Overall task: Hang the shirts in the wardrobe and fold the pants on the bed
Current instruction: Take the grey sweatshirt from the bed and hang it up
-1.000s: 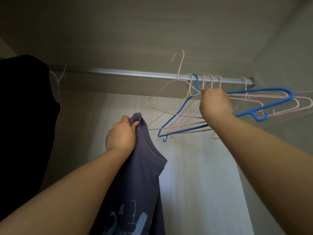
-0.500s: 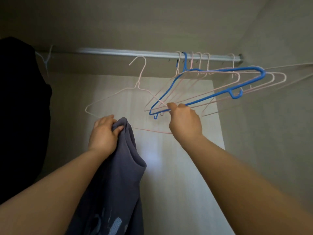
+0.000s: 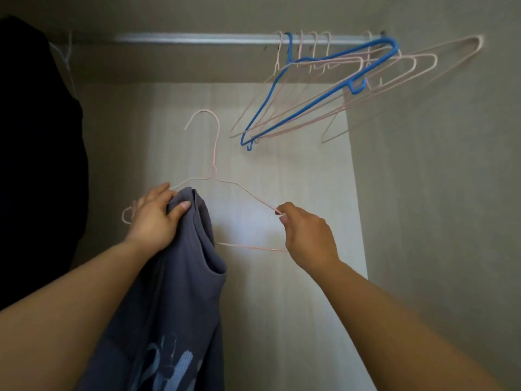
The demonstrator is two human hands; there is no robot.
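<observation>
One pale pink wire hanger (image 3: 215,153), pinched by my right hand (image 3: 307,235); slate-blue printed shirt (image 3: 183,292), bunched in my left hand (image 3: 153,218).

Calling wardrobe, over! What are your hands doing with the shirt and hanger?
Left hand grips purple shirt. Right hand pinches pink hanger, off the rail. Shirt not on hanger yet. Spare hangers hang clear, up right.

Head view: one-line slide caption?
Right hand pinches a pink wire hanger below the rail; left hand grips the grey shirt.
</observation>
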